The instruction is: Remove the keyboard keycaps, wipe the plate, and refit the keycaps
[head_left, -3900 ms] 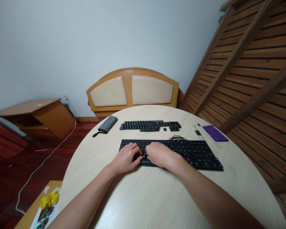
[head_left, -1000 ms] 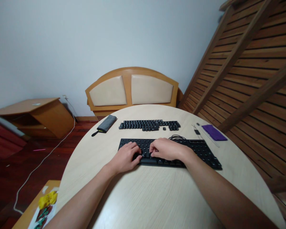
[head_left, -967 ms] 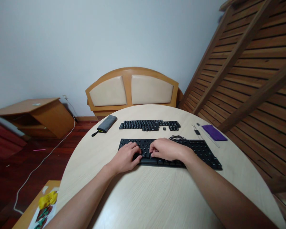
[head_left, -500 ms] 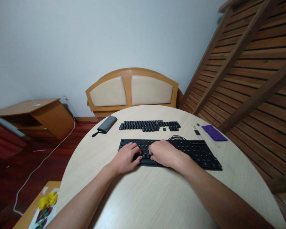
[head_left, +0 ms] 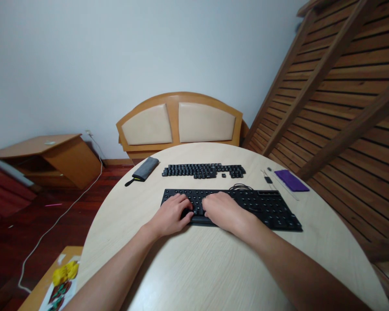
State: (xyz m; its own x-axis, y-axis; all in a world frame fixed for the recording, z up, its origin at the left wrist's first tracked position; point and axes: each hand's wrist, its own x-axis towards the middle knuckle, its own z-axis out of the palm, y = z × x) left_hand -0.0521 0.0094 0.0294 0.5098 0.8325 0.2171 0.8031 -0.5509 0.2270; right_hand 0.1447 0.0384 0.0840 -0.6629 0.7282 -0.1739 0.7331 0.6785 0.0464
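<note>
A black keyboard (head_left: 272,211) lies across the table in front of me, showing small pale marks where keycaps would sit. My left hand (head_left: 175,211) rests on its left part, thumb apart from the fingers along the front edge. Over the middle of the board, my right hand (head_left: 222,209) has its fingers curled down and closed at the keys. Whatever those fingers pinch, if anything, is hidden by the hand. Behind the board, loose black keycaps (head_left: 188,169) are laid out in keyboard order, with one single keycap (head_left: 223,176) standing apart.
A grey pouch (head_left: 145,169) lies at the table's left edge. On the right are a purple cloth (head_left: 291,180), a small wire tool (head_left: 267,179) and a thin stick. The keyboard's coiled cable (head_left: 240,187) sits behind it. Wooden slats rise at the right.
My right hand and wrist have shifted slightly left and down over the keyboard. The left hand stays where it was, and the keycaps look unmoved.
</note>
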